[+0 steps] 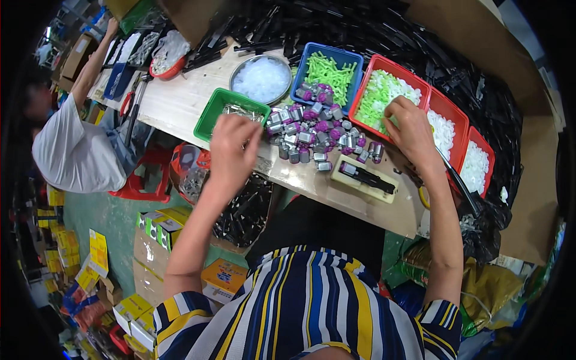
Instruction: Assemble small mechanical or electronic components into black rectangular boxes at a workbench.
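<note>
My left hand (pixel 233 144) is at the near edge of a green bin (pixel 202 124) of thin metal pins (pixel 243 113). Its fingers are curled together, and whatever they pinch is too small to make out. My right hand (pixel 411 127) dips over the near side of a red tray (pixel 375 63) of small green and white plastic pieces (pixel 379 96). Thumb and fingers are closed there, their tips partly hidden. Between the hands lies a heap of silver-and-purple metal parts (pixel 312 129). A cream block fixture (pixel 384 193) nearer me holds a black part (pixel 367 178) with a silver piece at its end.
Beyond stand a round metal dish (pixel 288 71) of clear bits and a blue bin (pixel 306 51) of green sticks. Red trays (pixel 465 123) of white pieces are at right. Black strips (pixel 372 30) pile behind. A person (pixel 78 150) works at left. A tool with a black handle (pixel 465 192) leans at right.
</note>
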The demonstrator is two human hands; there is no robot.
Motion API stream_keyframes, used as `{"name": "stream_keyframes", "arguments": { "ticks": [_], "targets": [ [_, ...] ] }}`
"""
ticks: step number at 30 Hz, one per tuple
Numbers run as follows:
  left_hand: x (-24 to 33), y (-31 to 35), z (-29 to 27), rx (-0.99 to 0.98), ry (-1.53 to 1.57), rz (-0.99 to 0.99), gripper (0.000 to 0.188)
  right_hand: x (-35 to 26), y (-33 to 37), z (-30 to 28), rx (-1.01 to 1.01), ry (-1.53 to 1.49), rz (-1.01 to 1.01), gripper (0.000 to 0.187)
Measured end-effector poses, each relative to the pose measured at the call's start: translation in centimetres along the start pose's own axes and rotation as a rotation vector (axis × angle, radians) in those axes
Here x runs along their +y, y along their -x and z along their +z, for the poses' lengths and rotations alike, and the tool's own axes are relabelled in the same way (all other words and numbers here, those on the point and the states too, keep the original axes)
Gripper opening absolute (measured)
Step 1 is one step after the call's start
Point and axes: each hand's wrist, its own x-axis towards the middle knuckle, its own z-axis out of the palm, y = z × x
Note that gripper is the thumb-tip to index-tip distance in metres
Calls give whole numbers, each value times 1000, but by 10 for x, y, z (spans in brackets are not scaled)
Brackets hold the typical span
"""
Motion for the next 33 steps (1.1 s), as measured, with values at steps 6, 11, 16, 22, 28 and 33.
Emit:
{"name": "stream_keyframes", "arguments": {
  "ticks": [6,11,16,22,28,33],
  "targets": [
    [-52,-17,6,-239,-100,-53,12,-8,5,-11,46,-261,189,10],
    [-69,-28,18,-276,-123,-56,9,-16,19,-25,91,-303,141,11],
    [-74,-29,22,-297,-91,-69,9,-16,35,-22,67,-404,172,11],
    [-74,-32,21,-334,-92,-34,13,-31,53,-22,-12,-633,275,12],
    [-68,-29,18,-331,-30,-106,15,-52,54,-20,33,-679,186,18],
    [-70,-33,20,-348,2,-91,13,-59,49,-15,59,-716,145,19]
  ]
}}
